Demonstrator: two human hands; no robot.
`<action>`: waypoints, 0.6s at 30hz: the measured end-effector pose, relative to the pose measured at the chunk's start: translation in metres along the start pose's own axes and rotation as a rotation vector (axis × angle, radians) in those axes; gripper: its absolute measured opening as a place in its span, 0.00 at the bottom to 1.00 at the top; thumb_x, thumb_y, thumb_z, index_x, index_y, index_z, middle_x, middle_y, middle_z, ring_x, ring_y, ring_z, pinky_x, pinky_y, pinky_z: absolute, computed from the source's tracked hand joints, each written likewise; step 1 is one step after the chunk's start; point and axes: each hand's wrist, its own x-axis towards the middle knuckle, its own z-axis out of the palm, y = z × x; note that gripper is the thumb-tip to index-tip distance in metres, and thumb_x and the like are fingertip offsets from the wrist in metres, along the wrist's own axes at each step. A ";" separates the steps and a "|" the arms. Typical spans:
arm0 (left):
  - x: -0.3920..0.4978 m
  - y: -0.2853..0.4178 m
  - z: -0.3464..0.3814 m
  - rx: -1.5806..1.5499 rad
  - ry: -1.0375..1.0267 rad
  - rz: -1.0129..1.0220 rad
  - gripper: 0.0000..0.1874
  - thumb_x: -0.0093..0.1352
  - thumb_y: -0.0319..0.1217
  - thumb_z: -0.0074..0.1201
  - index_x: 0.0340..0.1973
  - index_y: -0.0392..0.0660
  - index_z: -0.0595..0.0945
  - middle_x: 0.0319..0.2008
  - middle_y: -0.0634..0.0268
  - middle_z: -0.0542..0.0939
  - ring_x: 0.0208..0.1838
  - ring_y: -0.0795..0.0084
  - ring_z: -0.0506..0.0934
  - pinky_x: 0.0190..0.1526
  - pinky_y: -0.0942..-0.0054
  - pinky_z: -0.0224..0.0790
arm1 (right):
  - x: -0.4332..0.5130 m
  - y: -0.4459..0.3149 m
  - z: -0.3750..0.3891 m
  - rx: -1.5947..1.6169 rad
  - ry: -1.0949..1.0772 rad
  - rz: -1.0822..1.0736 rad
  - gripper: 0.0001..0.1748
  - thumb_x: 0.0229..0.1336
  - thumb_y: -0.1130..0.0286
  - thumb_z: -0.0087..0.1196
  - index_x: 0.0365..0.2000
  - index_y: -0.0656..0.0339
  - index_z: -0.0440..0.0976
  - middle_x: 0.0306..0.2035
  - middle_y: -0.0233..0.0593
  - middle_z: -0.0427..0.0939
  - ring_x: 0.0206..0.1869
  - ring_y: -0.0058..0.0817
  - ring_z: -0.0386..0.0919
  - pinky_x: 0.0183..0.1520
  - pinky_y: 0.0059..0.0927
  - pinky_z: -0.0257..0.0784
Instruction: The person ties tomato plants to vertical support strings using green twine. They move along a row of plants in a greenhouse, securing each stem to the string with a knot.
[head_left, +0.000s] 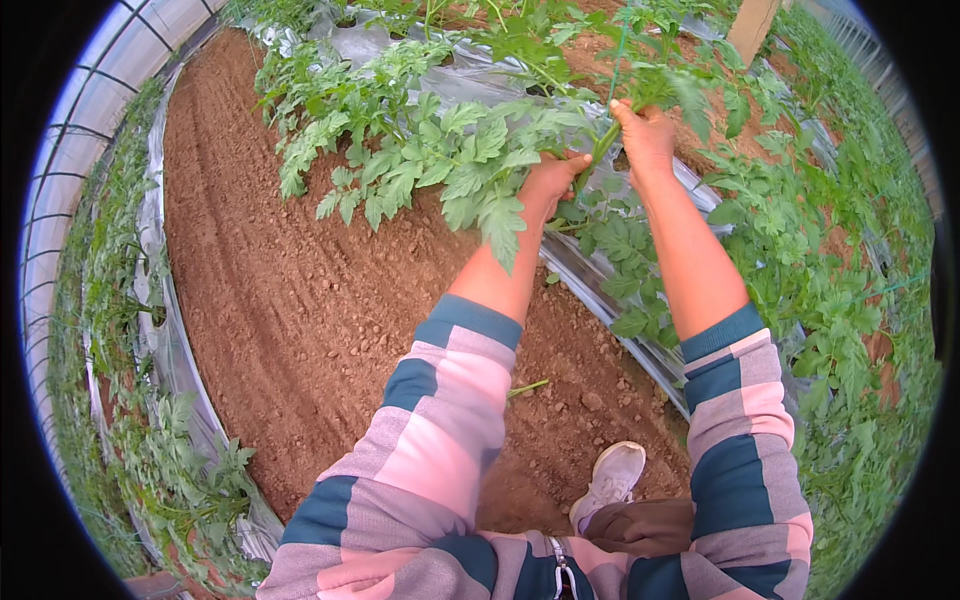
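My left hand (556, 180) is closed around the lower part of a green tomato stem (604, 144). Higher up, my right hand (648, 141) grips the same plant near its leafy top (660, 86). A thin green twine (619, 54) comes down from above and meets the right thumb and fingertips; its path behind the fingers is hidden. Broad tomato leaves (480, 142) hang over the left hand and wrist. Below the hands, more leaves (626, 244) spread over silvery plastic mulch film (600, 270).
Bare brown soil (300, 300) forms a path on the left, with a cut green stalk (528, 388) lying on it. My shoe (609, 480) stands beside the bed edge. Tomato rows (832, 300) line the right. A wooden post (752, 30) rises behind; a film-covered greenhouse wall (71, 165) curves at left.
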 end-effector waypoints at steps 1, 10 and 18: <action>0.002 0.001 0.003 0.027 -0.006 -0.005 0.15 0.64 0.39 0.61 0.43 0.47 0.83 0.37 0.69 0.80 0.40 0.74 0.75 0.36 0.71 0.69 | 0.006 0.005 -0.002 0.019 0.028 -0.016 0.17 0.49 0.67 0.66 0.38 0.65 0.77 0.35 0.34 0.79 0.37 0.23 0.75 0.42 0.26 0.68; 0.005 -0.002 -0.006 0.216 -0.226 0.060 0.16 0.62 0.41 0.64 0.40 0.46 0.84 0.35 0.68 0.82 0.38 0.76 0.76 0.34 0.72 0.69 | 0.023 -0.017 -0.032 -0.496 -0.192 -0.182 0.28 0.42 0.53 0.71 0.36 0.67 0.78 0.37 0.40 0.81 0.41 0.29 0.77 0.47 0.35 0.70; 0.000 0.003 -0.016 0.309 -0.361 0.065 0.17 0.62 0.44 0.63 0.38 0.45 0.83 0.33 0.68 0.80 0.38 0.77 0.75 0.34 0.73 0.69 | 0.004 -0.054 -0.022 -0.398 -0.589 -0.020 0.17 0.46 0.70 0.67 0.35 0.69 0.76 0.37 0.40 0.81 0.39 0.26 0.77 0.44 0.28 0.71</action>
